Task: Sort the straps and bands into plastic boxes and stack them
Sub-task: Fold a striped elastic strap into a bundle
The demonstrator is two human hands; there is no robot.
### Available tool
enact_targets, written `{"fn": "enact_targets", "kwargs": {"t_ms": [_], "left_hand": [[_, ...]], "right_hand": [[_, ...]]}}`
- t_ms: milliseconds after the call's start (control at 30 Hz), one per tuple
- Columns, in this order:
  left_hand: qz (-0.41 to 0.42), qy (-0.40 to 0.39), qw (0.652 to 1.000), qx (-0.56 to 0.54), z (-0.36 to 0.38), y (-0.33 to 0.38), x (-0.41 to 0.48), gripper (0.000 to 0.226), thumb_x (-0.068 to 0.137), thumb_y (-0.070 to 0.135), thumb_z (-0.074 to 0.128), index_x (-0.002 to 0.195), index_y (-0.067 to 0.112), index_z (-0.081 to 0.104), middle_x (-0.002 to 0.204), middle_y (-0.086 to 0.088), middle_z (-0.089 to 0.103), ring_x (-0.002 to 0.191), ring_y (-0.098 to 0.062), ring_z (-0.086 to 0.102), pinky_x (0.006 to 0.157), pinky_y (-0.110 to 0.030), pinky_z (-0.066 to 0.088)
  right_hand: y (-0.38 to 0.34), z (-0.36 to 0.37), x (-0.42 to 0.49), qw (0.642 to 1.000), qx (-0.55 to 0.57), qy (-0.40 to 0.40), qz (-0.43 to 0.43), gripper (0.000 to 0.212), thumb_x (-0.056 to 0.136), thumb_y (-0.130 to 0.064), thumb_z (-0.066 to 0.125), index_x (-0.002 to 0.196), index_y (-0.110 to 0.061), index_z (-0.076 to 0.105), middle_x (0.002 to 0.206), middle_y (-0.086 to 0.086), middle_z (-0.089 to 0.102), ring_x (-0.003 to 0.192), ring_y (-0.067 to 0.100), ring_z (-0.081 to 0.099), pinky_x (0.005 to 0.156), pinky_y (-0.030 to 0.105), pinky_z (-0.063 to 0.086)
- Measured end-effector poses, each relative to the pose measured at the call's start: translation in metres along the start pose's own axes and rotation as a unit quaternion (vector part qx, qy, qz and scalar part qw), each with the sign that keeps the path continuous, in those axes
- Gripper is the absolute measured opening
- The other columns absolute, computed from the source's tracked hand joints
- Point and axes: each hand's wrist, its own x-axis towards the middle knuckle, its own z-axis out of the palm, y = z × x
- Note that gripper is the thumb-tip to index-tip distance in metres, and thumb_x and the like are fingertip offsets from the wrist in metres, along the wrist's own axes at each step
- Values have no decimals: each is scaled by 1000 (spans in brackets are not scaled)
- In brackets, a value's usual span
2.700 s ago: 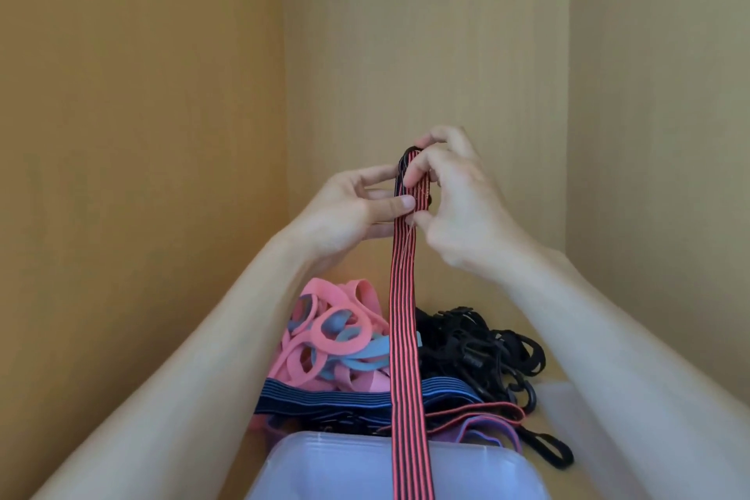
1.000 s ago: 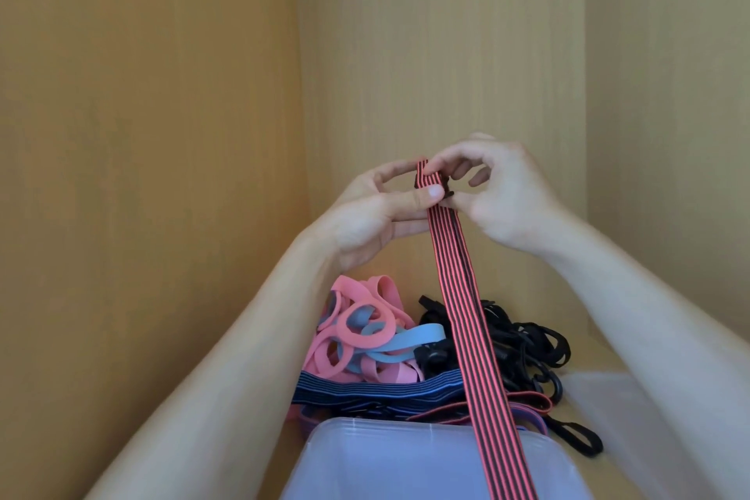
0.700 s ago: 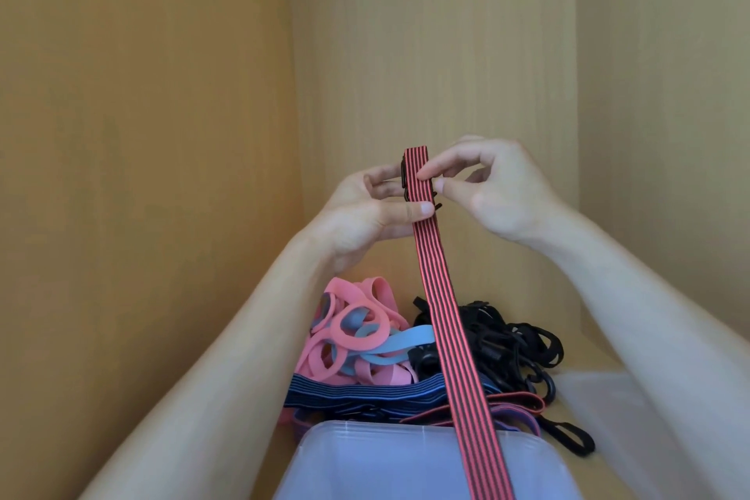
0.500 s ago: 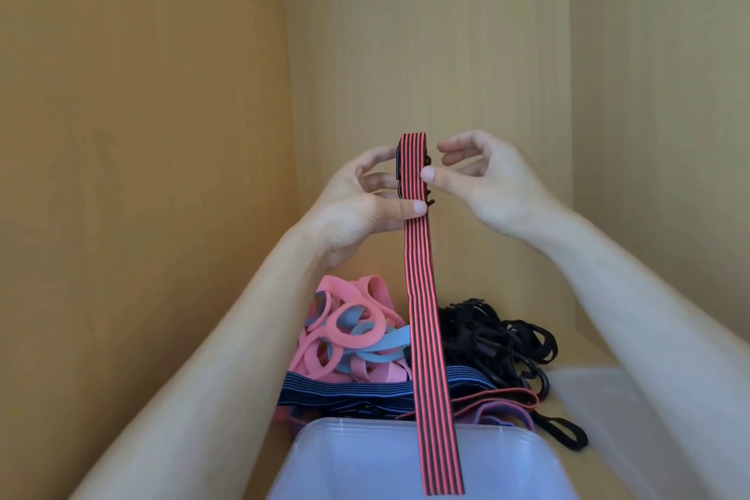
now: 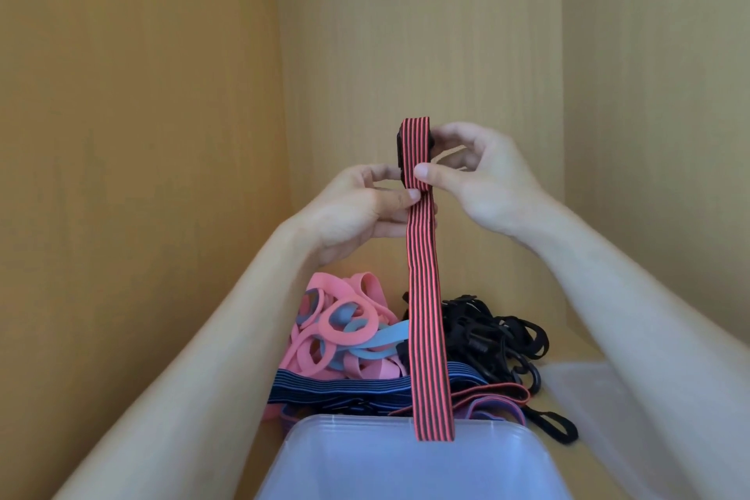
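Item: striped strap [image 5: 427, 317], red and black, part-rolled. My left hand [image 5: 353, 211] pinches it just below the roll and my right hand [image 5: 483, 170] pinches the roll itself. The tail hangs below the grip to the plastic box [image 5: 406, 467] rim. I advise winding it tight, edges aligned.

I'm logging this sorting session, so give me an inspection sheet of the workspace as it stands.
Surface: wooden shelf floor, largely covered.
Job's things: striped strap held up, free end hanging at the clear plastic box's far rim; pink and blue bands, black straps and blue striped band heaped behind it.
Clutter: translucent plastic piece at right, lid or box unclear.
Grippers: left hand and right hand both pinch the strap's folded top.
Cables: nothing seen.
Surroundings: wooden walls on three sides.
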Motion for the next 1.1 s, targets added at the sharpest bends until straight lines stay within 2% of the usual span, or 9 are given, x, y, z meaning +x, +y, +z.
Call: {"fn": "enact_targets", "kwargs": {"t_ms": [100,200,300,367,433,567,700,867,1100], "left_hand": [[-32,-11,999,-19,-1,1,0,28,95,-5,43,120,2,55,96,-20,64,83,-30,65,77,-38,61],[-63,-48,994,-79,-6,4,-4,36,91,27,44,117,5,55,88,-16,62,78,-29,65,74,-38,58],[-80,-49,992,-84,-8,3,-4,68,93,67,45,122,6,54,90,-17,64,82,-31,67,77,-41,57],[-75,-47,994,-64,-7,3,-4,73,90,73,46,120,7,56,94,-18,65,86,-30,68,79,-40,57],[-65,-43,995,-64,-7,5,-4,67,90,67,51,119,7,56,98,-17,65,88,-29,69,78,-38,58],[-44,-41,995,-77,-7,6,-4,61,91,56,56,126,6,55,104,-19,67,102,-35,69,89,-41,58],[-22,-37,996,-73,-7,6,-5,52,93,44,59,128,5,58,108,-20,72,107,-33,70,95,-39,56],[-5,-26,996,-89,-7,6,-5,40,88,26,67,118,-1,64,111,-18,73,102,-26,72,89,-36,59],[-12,7,995,-96,-8,3,-4,64,81,2,76,139,-1,49,105,-17,74,94,-27,74,78,-38,61]], "right_hand": [[-1,1,-2,999,-27,8,-36,40,82,-6,80,110,-30,64,104,-9,68,78,14,67,74,22,54],[1,1,-3,996,-63,0,-60,43,79,-6,81,110,-30,63,107,-8,68,80,16,69,77,24,55],[2,2,-3,993,-91,-4,-81,45,77,-5,81,109,-32,63,107,-8,68,79,14,70,80,26,55],[1,3,-3,989,-112,-7,-95,46,76,-5,81,108,-33,62,104,-11,66,79,10,69,84,28,54],[0,3,-3,987,-124,-4,-104,47,75,-6,81,107,-34,62,102,-14,66,80,7,68,86,30,53],[-1,1,-2,986,-125,4,-109,46,72,-6,83,104,-33,64,102,-13,68,82,7,68,86,34,54],[-3,0,-1,987,-122,-3,-107,45,72,0,82,101,-30,65,103,-12,69,85,6,67,86,36,53],[-3,-2,0,989,-109,-19,-102,40,74,6,74,101,-23,68,104,-13,70,90,5,67,87,36,53],[0,-5,0,993,-84,-37,-71,34,79,8,70,98,-21,72,105,-13,72,95,5,67,88,43,53]]}}
